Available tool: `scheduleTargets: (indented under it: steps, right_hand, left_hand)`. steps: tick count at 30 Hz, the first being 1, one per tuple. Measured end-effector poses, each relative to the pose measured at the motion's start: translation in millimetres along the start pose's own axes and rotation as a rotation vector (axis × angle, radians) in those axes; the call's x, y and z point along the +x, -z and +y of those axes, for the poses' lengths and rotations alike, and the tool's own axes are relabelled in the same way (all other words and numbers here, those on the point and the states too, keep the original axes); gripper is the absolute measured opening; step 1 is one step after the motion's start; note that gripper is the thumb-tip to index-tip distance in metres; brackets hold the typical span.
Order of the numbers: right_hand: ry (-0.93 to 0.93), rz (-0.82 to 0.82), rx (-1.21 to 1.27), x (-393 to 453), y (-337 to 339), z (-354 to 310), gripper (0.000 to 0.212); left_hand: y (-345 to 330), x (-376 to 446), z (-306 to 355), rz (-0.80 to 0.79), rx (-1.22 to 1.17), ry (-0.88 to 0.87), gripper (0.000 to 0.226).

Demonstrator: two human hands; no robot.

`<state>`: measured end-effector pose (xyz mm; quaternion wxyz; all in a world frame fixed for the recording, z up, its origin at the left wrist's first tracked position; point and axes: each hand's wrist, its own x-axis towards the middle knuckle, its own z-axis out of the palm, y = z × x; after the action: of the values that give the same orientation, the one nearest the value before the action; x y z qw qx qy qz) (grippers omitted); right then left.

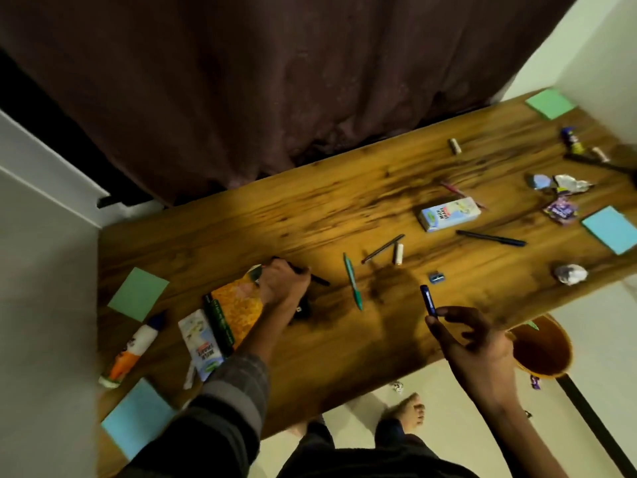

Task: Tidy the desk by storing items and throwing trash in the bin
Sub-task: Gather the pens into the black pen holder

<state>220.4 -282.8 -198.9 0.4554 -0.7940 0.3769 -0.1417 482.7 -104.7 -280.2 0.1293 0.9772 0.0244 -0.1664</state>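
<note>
My left hand (281, 282) is closed around a black pen (319, 279) just above the wooden desk (275, 215), beside an orange packet (238, 312). My right hand (472, 343) hangs over the desk's near edge and pinches a dark blue marker (428, 300) by its lower end. On the desk lie a green pen (353, 282), a dark pencil (382, 249), another black pen (491, 238), a blue sharpener (437, 278), two milk cartons (450, 214) (201, 343), crumpled wrappers (565, 184) and a paper ball (570, 274). An orange bin (541, 350) stands on the floor under the desk's right edge.
Green sticky pads (138, 293) (551, 103) and blue ones (138, 417) (612, 229) lie near the corners. A glue bottle (132, 350) rests at the left. Thread spools (455, 145) (398, 252) are scattered about. A dark curtain (275, 81) hangs behind. Scraps (397, 387) lie on the floor.
</note>
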Motion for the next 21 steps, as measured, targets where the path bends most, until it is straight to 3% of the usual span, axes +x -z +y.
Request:
scheduleTargets:
  steps: [5,8,11,13,15,19,21]
  right_hand:
    - [0.026,0.016,0.024,25.2,49.8,44.7,0.015]
    - [0.009,0.063,0.072,40.9,87.7,66.9,0.013]
    - [-0.036,0.156,0.089,50.4,134.9,93.6,0.012]
    - [-0.072,0.220,0.112,54.0,164.0,109.8,0.011]
    - [-0.122,0.274,0.136,57.1,192.6,125.0,0.010]
    - [-0.211,0.371,0.220,61.5,233.6,146.5,0.009]
    - [-0.235,0.431,0.237,64.1,247.8,151.0,0.009]
  left_hand:
    - [-7.3,-2.1,15.4,-0.066,-0.130,0.152,0.051]
    - [-27.7,8.0,13.4,-0.058,-0.176,0.199,0.066]
    - [-69.5,17.3,22.9,-0.049,-0.234,0.090,0.060]
    - [-47.6,-34.7,68.8,-0.058,-0.271,0.023,0.058]
    - [-26.3,-93.6,122.8,-0.087,-0.316,-0.100,0.041]
    - [-31.0,-176.8,206.0,-0.095,-0.442,-0.351,0.030]
    - [-39.9,-204.4,241.5,-0.181,-0.568,-0.446,0.022]
